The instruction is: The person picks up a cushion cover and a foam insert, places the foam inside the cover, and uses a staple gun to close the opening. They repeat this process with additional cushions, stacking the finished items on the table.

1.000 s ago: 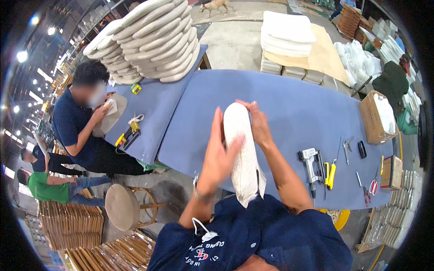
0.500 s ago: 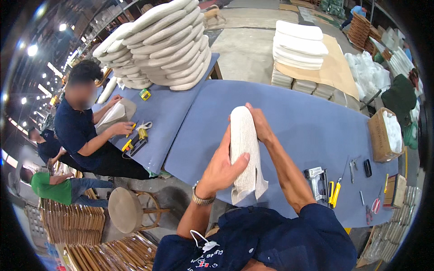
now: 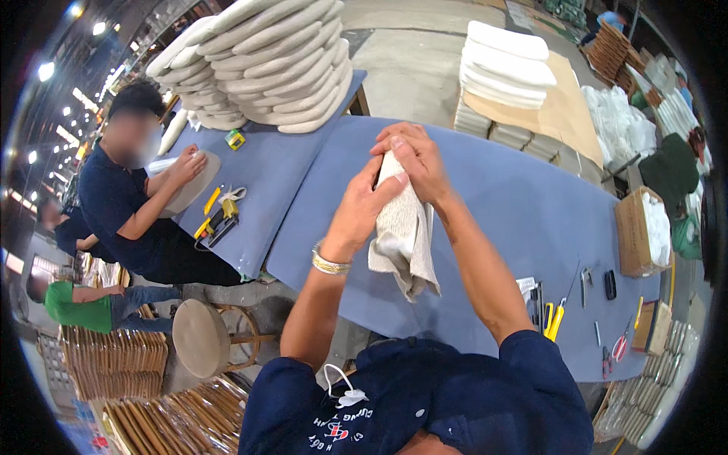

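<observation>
A cream, rough-textured fabric cushion [image 3: 400,212] is held edge-on above the blue table, its loose cloth flaps hanging open at the near end. White filling shows between the flaps. My left hand [image 3: 362,208] is closed on the cushion's left side, thumb lying across the top edge. Around the far end wraps my right hand [image 3: 415,161], its fingers folded over the cloth. Right of my right forearm lie a staple gun [image 3: 537,303], partly hidden by the arm, and a yellow-handled tool [image 3: 556,321].
Pliers [image 3: 586,287], red-handled scissors [image 3: 620,349] and a cardboard box [image 3: 639,235] are at the table's right. Tall stacks of cushions [image 3: 277,68] stand back left. A co-worker [image 3: 125,189] handles a cushion at the left table, near another stapler [image 3: 220,226]. A stool [image 3: 201,339] stands lower left.
Both hands and the cushion have moved away from my body. My right hand has come over the cushion's far end. The co-worker has let go of a yellow tool.
</observation>
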Tool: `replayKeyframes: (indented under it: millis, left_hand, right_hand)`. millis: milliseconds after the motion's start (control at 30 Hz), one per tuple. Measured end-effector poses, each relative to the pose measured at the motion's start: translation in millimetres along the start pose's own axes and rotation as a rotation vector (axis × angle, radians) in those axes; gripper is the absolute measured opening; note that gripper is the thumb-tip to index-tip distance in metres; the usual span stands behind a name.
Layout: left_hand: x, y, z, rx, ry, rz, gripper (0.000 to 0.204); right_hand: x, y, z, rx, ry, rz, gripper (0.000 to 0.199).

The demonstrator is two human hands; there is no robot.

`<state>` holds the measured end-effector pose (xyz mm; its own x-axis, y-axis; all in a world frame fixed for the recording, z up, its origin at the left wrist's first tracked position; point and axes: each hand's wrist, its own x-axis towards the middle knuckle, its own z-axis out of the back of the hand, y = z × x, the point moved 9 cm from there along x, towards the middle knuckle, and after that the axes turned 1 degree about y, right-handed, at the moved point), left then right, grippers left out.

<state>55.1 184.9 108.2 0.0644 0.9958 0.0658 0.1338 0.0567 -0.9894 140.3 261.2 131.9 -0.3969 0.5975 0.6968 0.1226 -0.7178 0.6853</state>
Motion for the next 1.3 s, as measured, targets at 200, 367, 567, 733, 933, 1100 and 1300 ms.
replayKeyframes:
  millis: [200, 367, 567, 733, 933, 1100, 1300]
  left_hand:
    - [-29.2, -7.1, -4.3, 0.078, -0.379, -0.306, 0.071]
    - [-11.4, -8.2, -14.5, 0.389, -0.502, -0.425, 0.063]
    - [6.0, -23.9, -30.2, 0.603, -0.605, -0.708, 0.061]
    - [21.2, -20.9, -34.8, 0.622, -0.588, -0.789, 0.064]
    - [23.6, 1.4, -34.6, 0.594, -0.51, -0.682, 0.077]
    - [-37.2, 131.5, -26.1, 0.519, -0.306, -0.276, 0.076]
    - [-65.4, 139.8, -12.4, 0.54, -0.454, -0.212, 0.04]
  right_hand:
    - [27.5, -32.4, -3.9, 0.067, 0.003, -0.082, 0.038]
    - [28.6, -54.2, 11.7, 0.112, -0.024, -0.182, 0.038]
    - [26.8, -38.3, 28.7, 0.012, 0.015, -0.017, 0.041]
    - [26.6, -56.1, 41.5, 0.057, -0.036, -0.053, 0.043]
    - [30.0, -80.2, 61.2, 0.069, -0.137, -0.088, 0.046]
    - [20.9, -69.7, 68.3, 0.05, -0.193, -0.09, 0.047]
    - [10.6, -44.7, 69.9, -0.052, -0.215, 0.015, 0.048]
